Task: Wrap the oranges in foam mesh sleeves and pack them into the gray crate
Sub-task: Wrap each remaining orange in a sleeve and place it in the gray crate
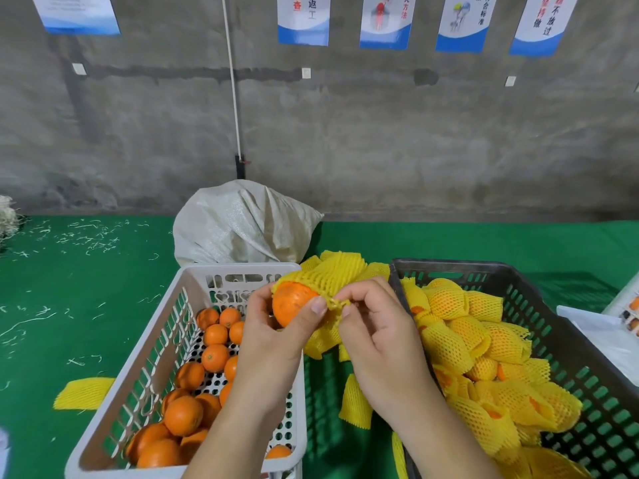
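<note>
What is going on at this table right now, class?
A person is wrapping fruit. The left hand holds an orange while the right hand pinches the edge of a yellow foam mesh sleeve and works it over the fruit, which is only partly covered. Bare oranges wait in the white basket; wrapped ones fill the gray crate.

Orange [292, 303]: far side hidden under yellow mesh sleeve [332, 271], near side partly behind left hand [276, 337] thumb. White basket [193, 281]: right wall mostly behind left forearm, bottom corner cut by frame. Gray crate [518, 271]: near end cut off at bottom/right edge. Wall posters [303, 19]: tops cropped, small text unreadable. Item at right edge [629, 309]: cut off, can't ID.
</note>
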A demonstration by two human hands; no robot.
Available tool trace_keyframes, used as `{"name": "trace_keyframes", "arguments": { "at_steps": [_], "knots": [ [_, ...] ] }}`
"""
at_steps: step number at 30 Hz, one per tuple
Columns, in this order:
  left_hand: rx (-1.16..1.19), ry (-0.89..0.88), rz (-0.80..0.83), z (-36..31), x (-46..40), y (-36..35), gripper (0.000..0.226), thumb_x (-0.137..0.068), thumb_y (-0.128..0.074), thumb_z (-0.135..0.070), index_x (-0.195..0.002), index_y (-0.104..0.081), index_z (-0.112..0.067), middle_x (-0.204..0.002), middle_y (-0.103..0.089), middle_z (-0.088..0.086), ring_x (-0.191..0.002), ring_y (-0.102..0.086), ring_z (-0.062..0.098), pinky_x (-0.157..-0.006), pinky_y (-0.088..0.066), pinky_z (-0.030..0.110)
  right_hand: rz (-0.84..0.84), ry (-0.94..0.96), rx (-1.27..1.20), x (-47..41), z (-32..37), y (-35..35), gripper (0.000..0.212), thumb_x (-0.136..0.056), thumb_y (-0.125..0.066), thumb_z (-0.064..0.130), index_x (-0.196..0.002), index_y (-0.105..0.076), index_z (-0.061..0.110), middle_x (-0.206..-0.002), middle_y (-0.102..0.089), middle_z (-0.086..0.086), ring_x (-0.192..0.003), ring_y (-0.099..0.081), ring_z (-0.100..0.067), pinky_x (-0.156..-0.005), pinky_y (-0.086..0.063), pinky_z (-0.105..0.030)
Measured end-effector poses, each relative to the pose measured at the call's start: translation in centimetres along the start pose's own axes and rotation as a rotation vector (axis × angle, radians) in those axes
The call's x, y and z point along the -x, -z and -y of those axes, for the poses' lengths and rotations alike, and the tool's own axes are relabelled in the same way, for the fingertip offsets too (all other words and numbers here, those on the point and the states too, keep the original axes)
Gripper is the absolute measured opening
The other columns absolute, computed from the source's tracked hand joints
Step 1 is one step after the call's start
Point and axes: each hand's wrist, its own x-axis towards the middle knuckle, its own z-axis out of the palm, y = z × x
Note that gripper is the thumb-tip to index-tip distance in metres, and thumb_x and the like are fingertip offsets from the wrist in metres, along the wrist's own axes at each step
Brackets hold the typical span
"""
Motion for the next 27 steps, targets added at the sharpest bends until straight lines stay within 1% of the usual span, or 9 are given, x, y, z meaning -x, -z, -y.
{"name": "trace_keyframes", "arguments": {
  "at_steps": [3, 5, 7, 10, 13, 17, 22, 25, 27],
  "knots": [
    [0.064, 0.056, 0.011, 0.3, 0.6, -0.5, 0.094, -0.059, -0.086, -0.075, -0.136, -0.052, -0.033, -0.120, -0.074, 0.009, -0.111, -0.074, 0.023, -0.093, -0.059, 0.039, -0.002, -0.011, -0.035, 0.6, 0.3, -0.8, 0.018, -0.096, -0.056, 0.019, -0.110, -0.060, 0.031, -0.111, -0.053, 0.008, -0.105, -0.060, -0.015, -0.081, -0.049, -0.017],
    [0.128, 0.097, 0.171, 0.7, 0.9, -0.5, 0.079, -0.070, -0.088, -0.062, -0.137, -0.053, -0.039, -0.129, -0.071, 0.012, -0.118, -0.070, 0.028, -0.099, -0.054, 0.045, -0.041, -0.017, -0.091, 0.8, 0.4, -0.7, 0.024, -0.098, -0.057, 0.019, -0.118, -0.058, 0.031, -0.120, -0.053, 0.003, -0.111, -0.058, -0.006, -0.082, -0.048, -0.009],
    [0.135, 0.101, 0.297, 0.8, 1.0, -0.2, 0.066, -0.079, -0.086, -0.041, -0.138, -0.057, -0.038, -0.128, -0.070, 0.010, -0.115, -0.069, 0.025, -0.094, -0.055, 0.038, -0.097, 0.018, -0.052, 0.7, 0.2, -0.3, 0.024, -0.100, -0.056, 0.020, -0.123, -0.061, 0.026, -0.122, -0.055, 0.005, -0.113, -0.057, -0.003, -0.082, -0.050, -0.009],
    [0.084, 0.066, 0.227, 1.1, 0.7, 0.1, 0.064, -0.075, -0.086, -0.038, -0.134, -0.062, -0.034, -0.124, -0.074, 0.003, -0.112, -0.072, 0.021, -0.093, -0.060, 0.036, -0.138, 0.071, 0.091, 0.2, -0.5, 0.4, 0.023, -0.101, -0.055, 0.017, -0.119, -0.069, 0.019, -0.114, -0.058, 0.011, -0.111, -0.061, -0.012, -0.087, -0.052, -0.025],
    [-0.003, 0.034, 0.134, 1.4, 0.7, -0.1, 0.064, -0.068, -0.090, -0.042, -0.125, -0.062, -0.035, -0.114, -0.076, 0.004, -0.102, -0.074, 0.022, -0.100, -0.060, 0.049, -0.197, 0.142, 0.162, 0.4, -0.8, 0.5, 0.018, -0.098, -0.057, 0.010, -0.107, -0.072, 0.012, -0.102, -0.059, 0.008, -0.099, -0.061, -0.009, -0.079, -0.050, -0.024],
    [0.020, -0.014, 0.053, 1.5, 0.7, -0.5, 0.069, -0.069, -0.091, -0.038, -0.130, -0.058, -0.042, -0.118, -0.075, 0.008, -0.108, -0.074, 0.025, -0.093, -0.061, 0.044, -0.165, 0.301, 0.117, 1.0, -0.6, -0.2, 0.013, -0.095, -0.059, 0.013, -0.103, -0.070, 0.013, -0.102, -0.059, 0.008, -0.098, -0.061, -0.011, -0.079, -0.051, -0.024],
    [0.246, 0.079, 0.219, 1.5, 0.7, -0.5, 0.073, -0.080, -0.083, -0.029, -0.145, -0.052, -0.041, -0.130, -0.071, 0.014, -0.117, -0.071, 0.030, -0.091, -0.060, 0.039, -0.069, 0.051, 0.029, 1.2, -1.0, -0.7, 0.039, -0.098, -0.058, 0.040, -0.135, -0.059, 0.027, -0.126, -0.050, 0.018, -0.121, -0.056, -0.014, -0.093, -0.050, -0.022],
    [0.262, 0.069, 0.295, 1.4, 0.7, -0.1, 0.072, -0.082, -0.080, -0.023, -0.149, -0.052, -0.033, -0.135, -0.069, 0.011, -0.122, -0.069, 0.028, -0.093, -0.060, 0.038, -0.079, 0.054, 0.062, 1.0, -1.6, -0.5, 0.039, -0.103, -0.053, 0.036, -0.141, -0.059, 0.026, -0.128, -0.053, 0.016, -0.124, -0.056, -0.011, -0.096, -0.047, -0.017],
    [0.208, 0.035, 0.254, 1.4, 0.7, -0.4, 0.070, -0.083, -0.082, -0.028, -0.147, -0.054, -0.031, -0.134, -0.070, 0.010, -0.123, -0.069, 0.029, -0.093, -0.060, 0.039, -0.083, 0.050, 0.114, 0.7, -1.9, -0.4, 0.040, -0.103, -0.052, 0.027, -0.142, -0.059, 0.024, -0.126, -0.055, 0.015, -0.122, -0.056, -0.005, -0.097, -0.046, -0.016]
  ]
}}
